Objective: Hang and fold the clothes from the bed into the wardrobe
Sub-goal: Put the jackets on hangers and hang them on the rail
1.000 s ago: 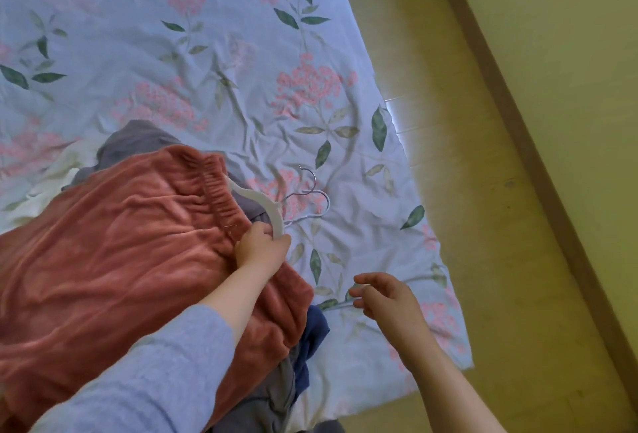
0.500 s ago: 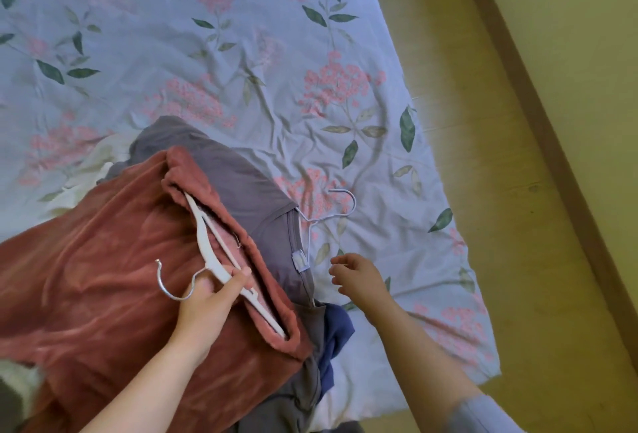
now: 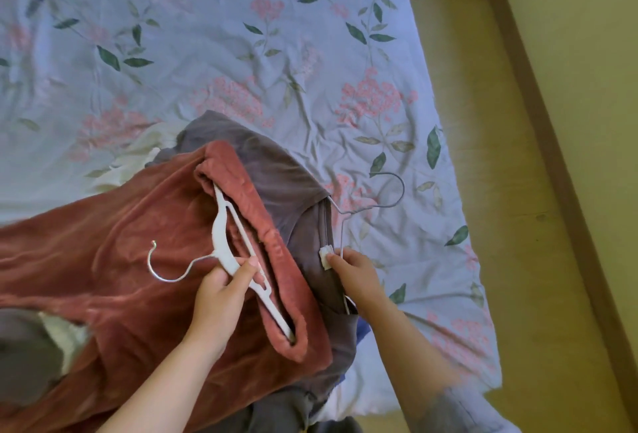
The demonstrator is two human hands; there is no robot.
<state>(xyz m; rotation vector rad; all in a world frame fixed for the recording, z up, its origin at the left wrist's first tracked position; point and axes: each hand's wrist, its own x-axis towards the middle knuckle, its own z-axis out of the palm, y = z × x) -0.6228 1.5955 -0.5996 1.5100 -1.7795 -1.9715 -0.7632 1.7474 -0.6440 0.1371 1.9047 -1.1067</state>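
Two hangers are in use on the bed (image 3: 241, 52), one in each hand. The left hand (image 3: 221, 294) grips the white hanger (image 3: 221, 235) at its middle, fingers (image 3: 247, 268) curled round the plastic just below the neck. Its metal hook points left over the red garment (image 3: 103, 277). Both ends of that hanger sit inside the red garment's gathered waistband, the far end at the top and the near end at the bottom corner. The red garment, a plush fleece, lies spread across the near left of the bed on top of the other clothes.

The right hand (image 3: 357, 277) pinches the wire hanger (image 3: 402, 188), fingers (image 3: 348, 256) closed on the thin wire beside the neckline of the grey garment (image 3: 276, 184). The thumb touches a small white tag (image 3: 325, 256) at that neckline; any print on it is too small to read. The wire hook lies flat on the sheet, just beside the grey collar. The grey garment lies under the red one, toward the right side of the bed. A blue cloth (image 3: 362, 327) shows beneath it at the near edge, and a pale cloth (image 3: 145, 142) peeks out at the far side of the pile. The sheet is light blue with pink flowers and green leaves. Right of the bed runs a yellowish floor (image 3: 483, 122).
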